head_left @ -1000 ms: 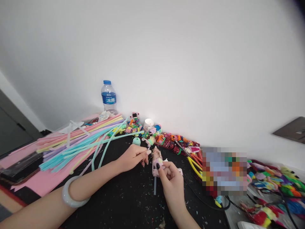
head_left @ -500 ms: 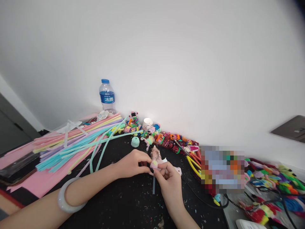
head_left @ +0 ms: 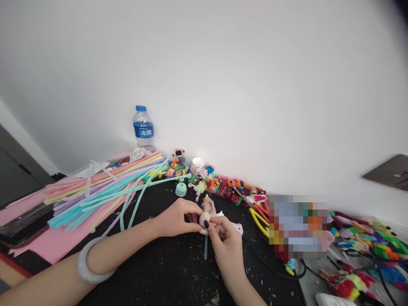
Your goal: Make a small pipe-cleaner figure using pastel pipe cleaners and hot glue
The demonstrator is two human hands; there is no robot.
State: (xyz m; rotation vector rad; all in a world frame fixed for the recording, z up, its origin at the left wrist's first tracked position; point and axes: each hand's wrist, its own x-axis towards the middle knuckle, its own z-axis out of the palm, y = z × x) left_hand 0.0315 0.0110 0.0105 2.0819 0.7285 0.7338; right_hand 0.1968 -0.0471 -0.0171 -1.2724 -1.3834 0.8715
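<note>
Just in front of me, a small lilac-pink pipe-cleaner coil [head_left: 204,219] with a yellow centre is held between both hands. My left hand [head_left: 180,217], bracelet on its wrist, has thumb and fingertips closed on the coil's left side. From the right, my right hand [head_left: 225,240] pinches it, a dark-nailed thumb on its face. Beneath them lies what looks like a stained glue gun [head_left: 208,205]; my hands hide its middle. A clear glue stick [head_left: 205,248] shows below the fingers. Beyond my left hand stands a mint-green pipe-cleaner coil [head_left: 181,189].
Loose pastel pipe cleaners [head_left: 105,193] spread over the left side. A water bottle [head_left: 143,127] and a white paper cup [head_left: 198,165] stand by the wall. Scissors [head_left: 241,195] rest among colourful fuzzy pieces. A black cable [head_left: 270,272] curves across the right.
The coil has turned slightly between my fingers and shows more of its round face. My right thumb has shifted a little up onto it. Both hands stay in nearly the same place.
</note>
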